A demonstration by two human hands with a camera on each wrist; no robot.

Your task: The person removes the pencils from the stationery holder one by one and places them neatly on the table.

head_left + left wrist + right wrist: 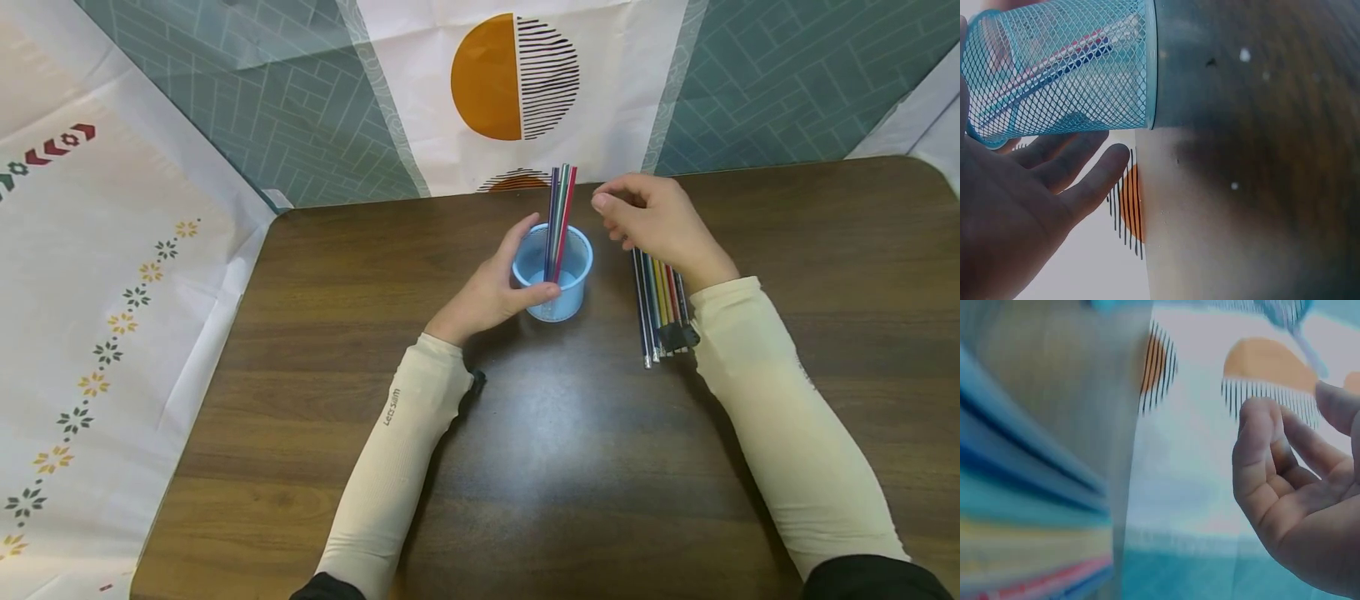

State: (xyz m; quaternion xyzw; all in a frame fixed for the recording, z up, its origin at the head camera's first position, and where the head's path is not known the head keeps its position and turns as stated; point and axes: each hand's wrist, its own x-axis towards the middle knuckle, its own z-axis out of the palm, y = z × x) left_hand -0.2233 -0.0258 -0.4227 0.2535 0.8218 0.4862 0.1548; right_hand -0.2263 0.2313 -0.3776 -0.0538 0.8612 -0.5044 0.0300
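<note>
A light blue mesh pencil cup (553, 311) stands on the table with several pencils (558, 217) leaning upright inside it. My left hand (487, 292) holds the cup from its left side, thumb at the front and fingers toward the back. Through the mesh of the cup (1079, 75), the left wrist view shows pencil ends near its base. To the right of the cup, my right hand (663, 225) hovers with fingers loosely bent and nothing between them. Below it lies a row of coloured pencils (660, 292), partly hidden by that hand and wrist.
The brown wooden table (315, 350) ends at a back edge just behind the cup. Beyond it hangs a patterned cloth (405, 75). A white cloth with printed flowers (172, 333) borders the left side.
</note>
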